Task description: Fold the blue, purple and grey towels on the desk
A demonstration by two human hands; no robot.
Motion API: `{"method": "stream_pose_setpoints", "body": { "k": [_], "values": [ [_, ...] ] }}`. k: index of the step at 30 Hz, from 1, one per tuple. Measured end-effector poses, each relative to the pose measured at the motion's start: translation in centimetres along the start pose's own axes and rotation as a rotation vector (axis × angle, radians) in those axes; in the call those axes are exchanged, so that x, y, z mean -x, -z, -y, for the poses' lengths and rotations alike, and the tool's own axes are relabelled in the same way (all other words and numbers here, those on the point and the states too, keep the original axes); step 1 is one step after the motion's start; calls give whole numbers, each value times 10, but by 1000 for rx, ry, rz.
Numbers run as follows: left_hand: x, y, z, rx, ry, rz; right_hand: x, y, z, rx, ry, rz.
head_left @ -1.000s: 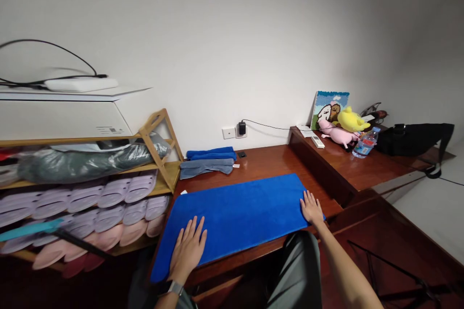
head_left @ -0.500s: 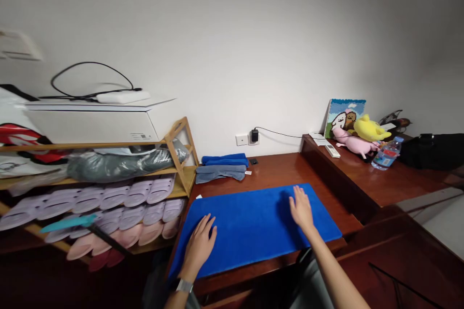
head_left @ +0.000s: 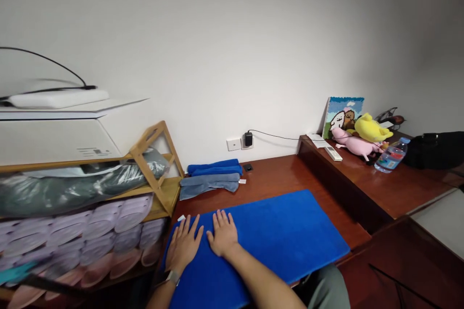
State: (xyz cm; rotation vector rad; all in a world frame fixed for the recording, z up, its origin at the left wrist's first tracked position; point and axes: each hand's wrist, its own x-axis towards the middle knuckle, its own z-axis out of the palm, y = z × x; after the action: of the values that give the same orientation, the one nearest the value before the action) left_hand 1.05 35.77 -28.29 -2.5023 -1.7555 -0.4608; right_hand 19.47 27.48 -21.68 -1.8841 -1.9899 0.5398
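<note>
A bright blue towel (head_left: 286, 231) lies spread out on the brown wooden table (head_left: 270, 178). My left hand (head_left: 184, 244) rests flat on the towel's left part, fingers spread, with a watch (head_left: 173, 277) on the wrist. Close to its right, my right hand (head_left: 223, 234) lies palm down on the same towel with its fingers apart. Neither hand grips anything. A small white tag (head_left: 181, 218) sticks out from the towel's far left edge. Behind the hands, a folded blue towel (head_left: 213, 167) and a grey-blue towel (head_left: 210, 186) lie against the wall.
At left stands a wooden rack (head_left: 155, 174) with purple slippers (head_left: 134, 212), pink slippers and a white box (head_left: 61, 140). On the raised surface at right are a pink plush toy (head_left: 357, 145), a yellow plush toy (head_left: 371, 129), a bottle (head_left: 391, 157) and a remote (head_left: 333, 153).
My right hand has moved left across the towel, from its right part to beside my left hand. My left hand has shifted toward the far left corner. The view has turned slightly.
</note>
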Motion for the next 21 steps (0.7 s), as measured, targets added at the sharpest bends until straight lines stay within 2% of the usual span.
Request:
{"method": "stream_pose_setpoints", "body": {
  "k": [4, 10, 13, 15, 17, 21],
  "values": [
    [2, 1, -3, -17, 25, -36, 14, 32, -74, 84, -168, -64],
    [0, 6, 0, -37, 10, -17, 49, 106, -217, 227, -501, -125],
    [-1, 5, 2, -57, 26, 2, 72, 140, -279, 262, -672, -127],
    [-2, 3, 3, -68, 20, 9, 85, 156, -309, 271, -755, -134],
    [-3, 2, 5, -77, 3, 8, 94, 164, -329, 276, -793, -144],
    [-5, -3, 10, -80, -11, 7, 97, 163, -346, 270, -819, -157]
  ]
}}
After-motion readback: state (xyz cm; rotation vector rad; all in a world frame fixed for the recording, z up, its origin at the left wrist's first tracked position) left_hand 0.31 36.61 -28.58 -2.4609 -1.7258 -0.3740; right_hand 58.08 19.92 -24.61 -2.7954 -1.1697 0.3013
